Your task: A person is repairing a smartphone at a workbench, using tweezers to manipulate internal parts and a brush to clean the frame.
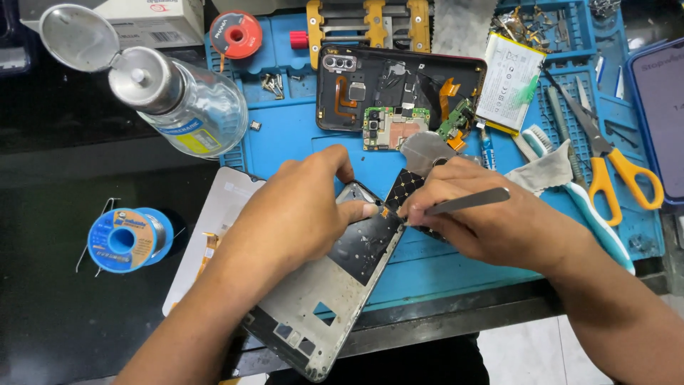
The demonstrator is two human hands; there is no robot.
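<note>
Head view, phone frame [335, 285] under left hand [292, 214], tweezers [467, 202] in right hand [484, 221]

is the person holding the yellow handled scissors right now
No, the scissors lie on the blue mat; the right hand holds metal tweezers.

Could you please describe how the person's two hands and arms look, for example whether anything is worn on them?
Both the left hand and the right hand are bare: no gloves, rings or tape show on the fingers. Both forearms are also uncovered up to the picture's edge, with no sleeves, watch or bracelet in view. The fingernails that show are short and unpainted.
</note>
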